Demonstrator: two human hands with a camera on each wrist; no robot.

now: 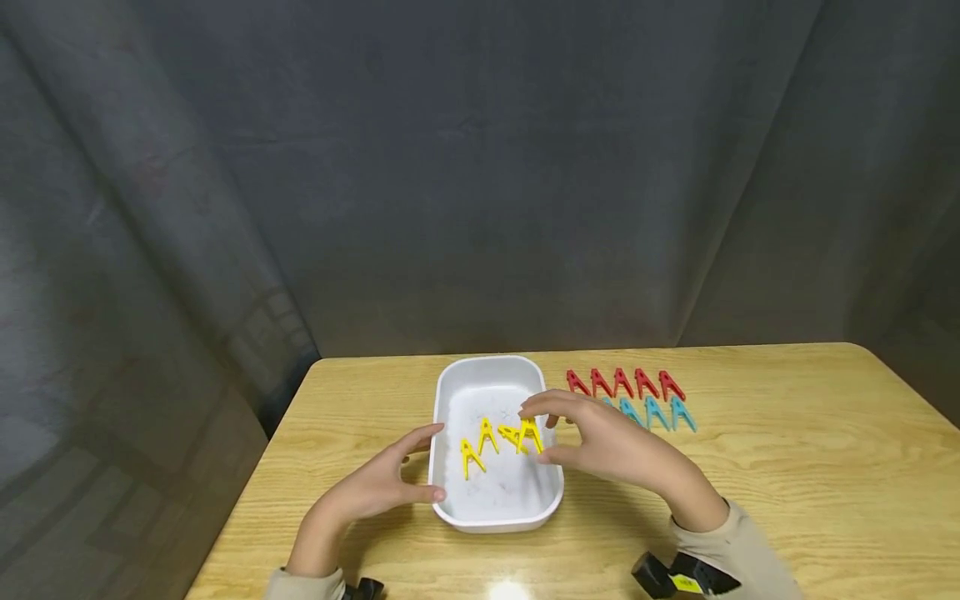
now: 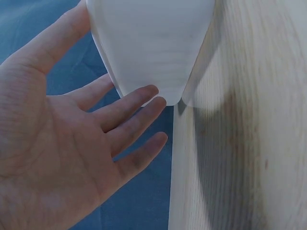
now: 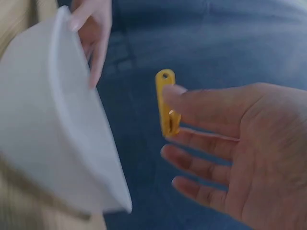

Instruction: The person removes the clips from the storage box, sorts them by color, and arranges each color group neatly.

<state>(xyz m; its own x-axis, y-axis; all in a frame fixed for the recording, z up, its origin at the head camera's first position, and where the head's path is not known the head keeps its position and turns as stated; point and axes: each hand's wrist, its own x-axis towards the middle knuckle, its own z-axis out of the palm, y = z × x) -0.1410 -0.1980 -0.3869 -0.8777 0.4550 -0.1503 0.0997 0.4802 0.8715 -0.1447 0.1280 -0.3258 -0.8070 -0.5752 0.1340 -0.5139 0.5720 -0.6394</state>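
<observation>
A white tray (image 1: 495,504) stands on the table with three yellow clothes pegs (image 1: 471,458) lying inside, two of them apart from each other at the left. My right hand (image 1: 618,442) is over the tray's right side, pinching another yellow clothes peg (image 3: 165,103) between thumb and index finger; its remaining fingers are spread. In the head view this held peg overlaps the third one in the tray. At the tray's left wall, my left hand (image 1: 378,479) touches the rim with thumb and fingertips. The left wrist view shows its fingers (image 2: 132,108) extended, not wrapped round the wall.
Right of the tray, several red clothes pegs (image 1: 622,383) form a row near the table's back edge. A row of light blue clothes pegs (image 1: 654,412) lies in front of them, partly covered by my right hand. A dark curtain (image 1: 480,208) hangs behind the wooden table (image 1: 810,467).
</observation>
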